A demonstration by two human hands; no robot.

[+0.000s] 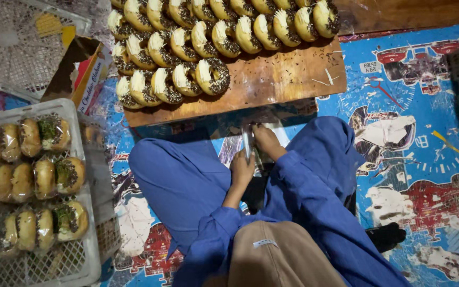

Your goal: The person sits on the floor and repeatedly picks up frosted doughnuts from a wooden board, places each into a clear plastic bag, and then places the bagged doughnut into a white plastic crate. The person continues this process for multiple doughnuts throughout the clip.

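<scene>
Seated on the floor, blue trousers and blue sleeves; we look down at both hands between the knees. Left hand (241, 169) is clamped, fingers curled, on a thin clear plastic bag (249, 142). The film is glossy and crinkled and stands upright out of the fist, long axis running away from us toward the board. Right hand (266, 140) sits just beside and slightly beyond the left, fingertips pinched together on the bag's upper edge. The bag's lower end is hidden inside the left fist; whether anything lies inside it we cannot tell.

Beyond the hands lies a wooden board (272, 79), flat, brown, dusted with dark sprinkles. Ring doughnuts (212, 76) stand on edge on it in overlapping rows, pale cream on one side, chocolate sprinkles on the other; the top row is cut off by the frame.

Well to the left of the left hand sits a white plastic mesh tray (75, 260). It holds wrapped doughnuts (70, 175) in shiny film, lined up in three rows; its far-left end runs out of view. A printed blue mat (426, 133) covers the floor under everything.
</scene>
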